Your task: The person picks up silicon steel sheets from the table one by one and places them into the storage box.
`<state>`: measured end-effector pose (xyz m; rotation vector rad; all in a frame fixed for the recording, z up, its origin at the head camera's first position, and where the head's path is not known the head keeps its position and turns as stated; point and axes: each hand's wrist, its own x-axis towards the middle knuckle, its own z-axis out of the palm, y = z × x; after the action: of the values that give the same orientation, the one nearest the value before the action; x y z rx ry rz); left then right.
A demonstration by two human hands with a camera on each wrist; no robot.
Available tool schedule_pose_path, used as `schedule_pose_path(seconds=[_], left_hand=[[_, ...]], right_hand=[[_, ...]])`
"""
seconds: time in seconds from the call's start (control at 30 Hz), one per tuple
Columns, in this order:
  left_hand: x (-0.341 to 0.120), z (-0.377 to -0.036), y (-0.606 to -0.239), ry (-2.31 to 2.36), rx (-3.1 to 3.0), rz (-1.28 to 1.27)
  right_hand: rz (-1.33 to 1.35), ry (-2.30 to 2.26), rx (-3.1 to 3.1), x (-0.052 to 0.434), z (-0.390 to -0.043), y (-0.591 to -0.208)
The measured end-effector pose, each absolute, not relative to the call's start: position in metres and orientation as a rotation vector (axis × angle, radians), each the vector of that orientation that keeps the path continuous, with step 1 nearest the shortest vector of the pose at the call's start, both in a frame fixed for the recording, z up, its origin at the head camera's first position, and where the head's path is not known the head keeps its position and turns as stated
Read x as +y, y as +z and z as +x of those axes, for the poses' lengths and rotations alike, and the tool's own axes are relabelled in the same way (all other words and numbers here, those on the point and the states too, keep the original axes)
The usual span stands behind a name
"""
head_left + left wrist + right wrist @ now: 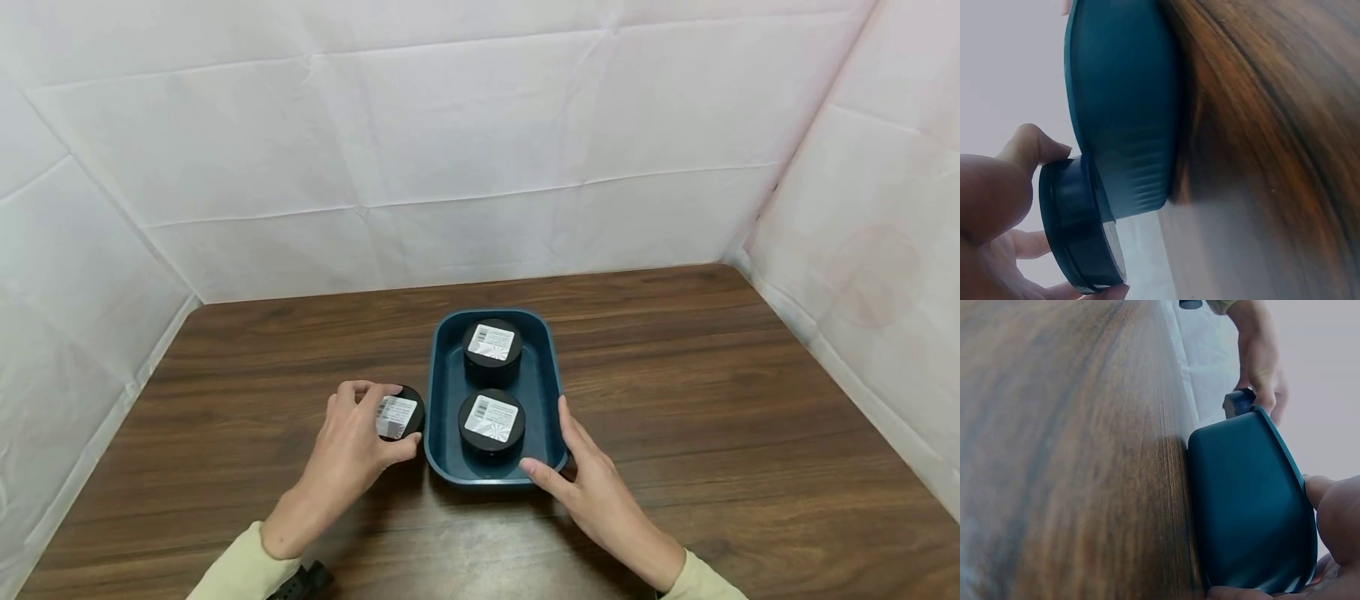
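A round black jar with a white barcode label on top is gripped by my left hand, between thumb and fingertips. In the left wrist view that jar is off the table, close against the tray's rim. The blue tray sits on the table, and my right hand holds its near right corner, thumb at the rim and fingers along the outer wall. Inside the tray stand two similar labelled jars, a far one and a near one.
A brown wood-grain table lies under everything. White sheeting rises behind it and along both sides. Near the left sleeve is a small black object, partly hidden.
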<state>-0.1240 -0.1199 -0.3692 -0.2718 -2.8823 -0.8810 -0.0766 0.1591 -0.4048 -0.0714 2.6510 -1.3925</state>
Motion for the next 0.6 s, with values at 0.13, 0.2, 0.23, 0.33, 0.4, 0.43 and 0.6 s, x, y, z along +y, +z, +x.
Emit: schedule_pose_path(seconds=[0.13,0.2,0.23,0.33,0.4,0.43,0.6], left_hand=[[-0.117,-0.123,-0.367,-0.868,-2.872,-0.271],[-0.116,-0.122,-0.365,-0.858,-2.872,-0.265],[-0.116,-0.122,-0.365,-0.855,-2.875,-0.263],[-0.115,-0.120,-0.363,-0.840,-2.877,-0.257],[-0.114,-0.119,-0.361,-0.828,-2.873,-0.264],[-0.114,-0.119,-0.361,-0.823,-2.871,-0.269],[-0.113,-0.116,-0.356,-0.794,-2.865,-0.281]], right_hand=[[-0.067,-1.389,2.656,0.160,-0.077,-0.405],[-0.062,-1.384,2.654,0.160,-0.077,-0.405],[-0.060,-1.384,2.651,0.160,-0.077,-0.405],[-0.060,-1.389,2.645,0.160,-0.076,-0.405],[-0.063,-1.396,2.641,0.160,-0.077,-0.405],[-0.065,-1.400,2.641,0.160,-0.077,-0.406],[-0.070,-1.400,2.642,0.160,-0.077,-0.406]])
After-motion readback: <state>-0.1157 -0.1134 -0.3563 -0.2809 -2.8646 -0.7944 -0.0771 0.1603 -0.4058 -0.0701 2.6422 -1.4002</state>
